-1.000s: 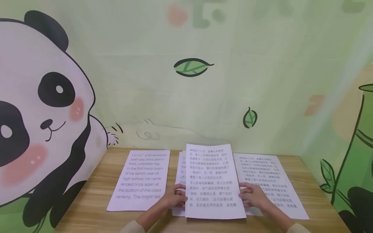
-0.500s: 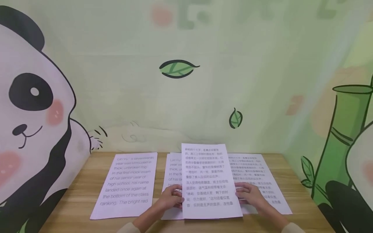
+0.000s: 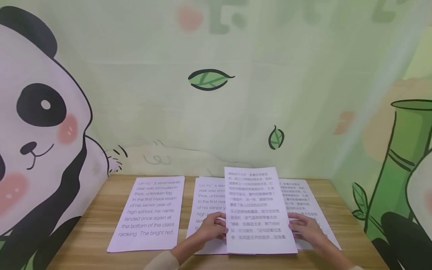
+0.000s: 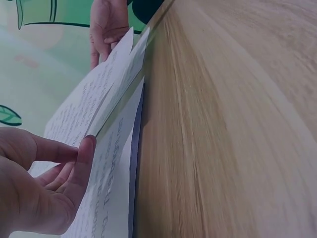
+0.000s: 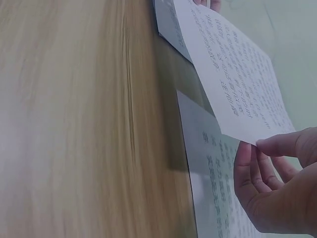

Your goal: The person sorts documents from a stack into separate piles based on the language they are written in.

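Observation:
A white sheet of paper [image 3: 258, 210] printed with Chinese text is held raised above the table, its far end higher in the head view. My left hand [image 3: 213, 227] pinches its left edge between thumb and fingers. Its right edge is pinched by my right hand [image 3: 308, 228]. Under the sheet, partly covered, lie a middle paper [image 3: 207, 240] with English text and a right paper [image 3: 324, 228] with Chinese text. The right wrist view shows a gap between the held sheet [image 5: 233, 79] and the paper beneath [image 5: 198, 148].
Another English-printed paper [image 3: 148, 213] lies flat at the left. All of it is on a wood-grain table [image 3: 87, 225]. Behind stands a green backdrop [image 3: 152, 105] with pandas, leaves and bamboo, close to the table's far edge.
Both hands have carried the held sheet to the right, so more of the middle English paper shows and less of the right one. The camera view has shifted a little too.

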Available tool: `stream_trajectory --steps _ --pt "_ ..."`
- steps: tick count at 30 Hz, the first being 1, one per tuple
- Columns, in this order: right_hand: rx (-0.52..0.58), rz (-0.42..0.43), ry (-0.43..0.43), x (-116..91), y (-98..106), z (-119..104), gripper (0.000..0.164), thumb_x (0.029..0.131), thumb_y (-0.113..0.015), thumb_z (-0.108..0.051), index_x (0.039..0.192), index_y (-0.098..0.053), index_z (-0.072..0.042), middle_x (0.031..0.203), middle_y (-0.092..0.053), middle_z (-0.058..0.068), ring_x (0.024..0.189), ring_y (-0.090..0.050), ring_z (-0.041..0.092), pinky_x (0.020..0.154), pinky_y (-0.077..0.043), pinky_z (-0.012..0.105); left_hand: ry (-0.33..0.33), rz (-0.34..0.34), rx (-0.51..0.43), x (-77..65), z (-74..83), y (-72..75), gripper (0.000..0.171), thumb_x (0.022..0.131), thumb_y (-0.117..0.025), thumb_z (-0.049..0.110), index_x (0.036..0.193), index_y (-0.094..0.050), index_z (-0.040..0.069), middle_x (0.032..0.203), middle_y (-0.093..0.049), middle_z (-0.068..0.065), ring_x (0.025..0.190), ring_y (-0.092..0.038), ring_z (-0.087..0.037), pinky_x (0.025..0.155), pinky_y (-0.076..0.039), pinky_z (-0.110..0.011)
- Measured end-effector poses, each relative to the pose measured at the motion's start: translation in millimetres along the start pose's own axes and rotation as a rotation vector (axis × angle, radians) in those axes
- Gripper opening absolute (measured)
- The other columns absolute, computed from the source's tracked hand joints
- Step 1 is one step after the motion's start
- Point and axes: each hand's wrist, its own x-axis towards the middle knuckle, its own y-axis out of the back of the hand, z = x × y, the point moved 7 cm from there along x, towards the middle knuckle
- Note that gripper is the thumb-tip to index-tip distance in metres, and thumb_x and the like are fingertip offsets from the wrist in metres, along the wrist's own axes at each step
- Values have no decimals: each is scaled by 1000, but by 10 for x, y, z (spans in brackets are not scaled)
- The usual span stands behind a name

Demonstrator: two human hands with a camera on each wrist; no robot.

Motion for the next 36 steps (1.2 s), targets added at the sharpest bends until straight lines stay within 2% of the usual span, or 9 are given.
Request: stream_trajectory --steps 10,18,23,26,31,36 --pt "22 23 4 -10 303 81 53 96 -66 -8 144 -48 7 116 -72 20 92 -71 15 80 -61 35 18 -2 23 132 64 -271 40 84 -66 -9 123 -60 -3 94 -65 -10 68 -68 -15 66 -64 -33" --pt "-1 26 -44 56 521 203 55 98 -64 -14 147 -46 5 127 -65 27 95 -69 15 85 -60 39 7 -16 48 220 130 -493 38 85 -67 -7 122 -62 0 95 -66 -10 70 -70 -17 65 -64 -32" --pt "0 13 -34 74 632 268 57 100 -62 -15 149 -42 7 127 -64 28 96 -69 16 87 -59 42 2 -23 62 242 158 -634 36 85 -68 -6 120 -63 2 93 -68 -8 69 -71 -17 64 -63 -31" --pt "16 13 -39 79 708 329 58 100 -63 -15 149 -41 7 122 -67 23 96 -68 15 88 -59 42 8 -36 60 244 165 -734 35 85 -68 -6 119 -63 2 92 -68 -7 69 -72 -17 64 -63 -31" --pt "61 -26 -37 71 843 386 59 101 -61 -19 151 -40 4 112 -73 4 96 -68 11 86 -58 36 -13 -50 30 269 209 -904 34 85 -66 -8 118 -62 1 89 -70 -7 66 -70 -14 63 -63 -30" --pt "70 -40 -18 68 1027 354 59 102 -60 -20 152 -38 3 117 -74 7 93 -66 6 80 -57 30 -43 -38 -10 341 304 -1062 36 84 -66 -10 118 -62 -1 86 -71 -8 63 -67 -12 62 -62 -30"
